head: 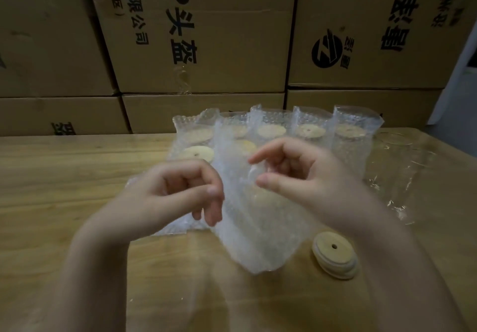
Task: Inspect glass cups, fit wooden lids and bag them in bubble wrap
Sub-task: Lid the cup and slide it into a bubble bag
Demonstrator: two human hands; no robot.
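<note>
Fingers: those of the left hand (178, 189) are curled tight against the left edge of a clear, soft bubble-wrap bag (247, 238) and seem to grip it. The right hand (299, 176) nips the film between forefinger and thumb, with only a narrow gap. Motion blur softens both.
Bag position, head view: it is held just above the pale wooden table (64, 176), between the hands and in front of the finished rows.
Bag axis: the long axis runs near-upright, leaning a little, and the rounded end points down toward the person. Which end is the mouth I cannot tell.
Bag contents: a tan patch shows through the film; whether it is a cup or a lid is unclear.
Done: several lidded glass cups (349, 138), each in a bubble sleeve, stand in rows at the back.
Left to do: a small stack of round wooden lids (335, 256) with centre holes lies beside the right wrist, so more cups likely await. This bag is not yet set down.
Background: printed brown cardboard cartons (196, 47) behind, crumpled clear film (402, 182) at right.
</note>
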